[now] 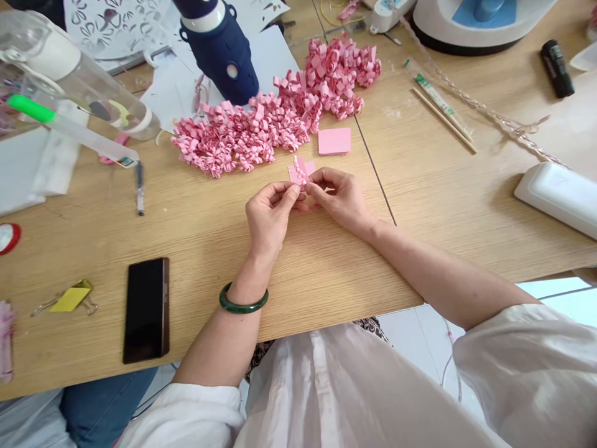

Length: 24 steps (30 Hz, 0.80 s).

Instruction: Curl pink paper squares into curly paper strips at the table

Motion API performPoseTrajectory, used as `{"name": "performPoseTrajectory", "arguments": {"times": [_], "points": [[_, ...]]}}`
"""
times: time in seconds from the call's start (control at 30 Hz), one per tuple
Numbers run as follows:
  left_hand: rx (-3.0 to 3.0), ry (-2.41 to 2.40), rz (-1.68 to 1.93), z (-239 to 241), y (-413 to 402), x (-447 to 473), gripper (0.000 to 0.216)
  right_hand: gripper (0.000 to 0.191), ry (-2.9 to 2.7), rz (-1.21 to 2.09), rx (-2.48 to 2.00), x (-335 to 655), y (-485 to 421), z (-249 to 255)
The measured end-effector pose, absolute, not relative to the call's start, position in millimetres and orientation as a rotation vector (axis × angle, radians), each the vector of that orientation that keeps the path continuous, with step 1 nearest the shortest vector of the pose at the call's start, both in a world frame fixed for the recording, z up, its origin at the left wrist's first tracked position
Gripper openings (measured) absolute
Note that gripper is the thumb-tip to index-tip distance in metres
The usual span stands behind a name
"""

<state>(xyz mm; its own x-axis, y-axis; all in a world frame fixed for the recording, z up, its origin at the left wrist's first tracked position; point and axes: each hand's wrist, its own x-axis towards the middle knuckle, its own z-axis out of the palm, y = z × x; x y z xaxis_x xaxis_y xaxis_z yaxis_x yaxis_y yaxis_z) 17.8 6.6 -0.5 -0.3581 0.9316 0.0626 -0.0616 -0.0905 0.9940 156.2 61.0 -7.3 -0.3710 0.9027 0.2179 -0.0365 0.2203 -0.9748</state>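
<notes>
Curled pink paper strip (299,170) sits pinched between the fingertips of the left hand (268,218) and right hand (344,198). Wood-grain tabletop (200,230) runs from the hands back to its near edge, and leftward from the left hand to a flat, glossy phone (146,310). Just beyond the right hand: smooth, rectangular pink cards (334,142). Beyond both hands, a ragged heap of looped paper curls (261,134) bounds the room forward.

Head view, forward-down over table (200,218)
</notes>
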Motion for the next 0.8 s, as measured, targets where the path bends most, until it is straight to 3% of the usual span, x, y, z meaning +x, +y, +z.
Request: {"name": "performPoseTrajectory", "arguments": {"times": [0.4,0.8], "points": [[0.983,1.448,1.539,0.1,6.5,18.9,0.031,0.011,-1.603,1.275,-0.826,154.5,61.7,-9.5],[1.075,1.417,1.601,-3.0,6.2,17.9,0.021,0.033,-1.602,1.323,-0.829,156.6,59.8,-8.1]]}}
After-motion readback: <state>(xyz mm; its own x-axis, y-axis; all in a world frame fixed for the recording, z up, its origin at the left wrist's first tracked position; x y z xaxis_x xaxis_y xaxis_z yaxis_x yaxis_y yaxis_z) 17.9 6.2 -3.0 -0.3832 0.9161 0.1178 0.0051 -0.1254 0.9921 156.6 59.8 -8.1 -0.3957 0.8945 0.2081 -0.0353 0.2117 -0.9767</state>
